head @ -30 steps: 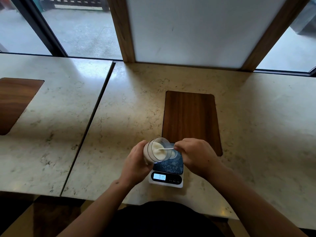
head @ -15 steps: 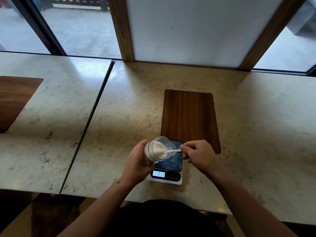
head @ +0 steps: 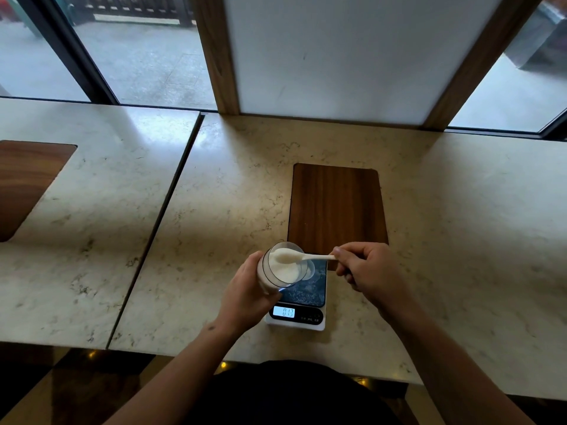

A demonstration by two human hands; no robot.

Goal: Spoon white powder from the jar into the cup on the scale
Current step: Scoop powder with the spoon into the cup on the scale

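Note:
My left hand [head: 245, 294] holds a clear jar [head: 277, 268] of white powder, tilted with its mouth toward the right, above the left side of the scale [head: 302, 302]. My right hand [head: 366, 268] pinches the handle of a white spoon [head: 302, 257]; the spoon's bowl, heaped with powder, is at the jar's mouth. A small clear cup [head: 309, 269] stands on the scale's dark platform, mostly hidden behind the jar. The scale's lit display [head: 283, 312] shows digits.
A dark wood inlay [head: 336, 207] lies in the marble counter [head: 233, 194] just behind the scale. A second counter slab [head: 92, 210] sits to the left across a dark gap. Window frames and a white panel [head: 331, 53] rise at the back edge.
My right hand has drawn back to the right, and the spoon's bowl has come up from inside the jar to its mouth, loaded with powder. The jar stays tilted in my left hand.

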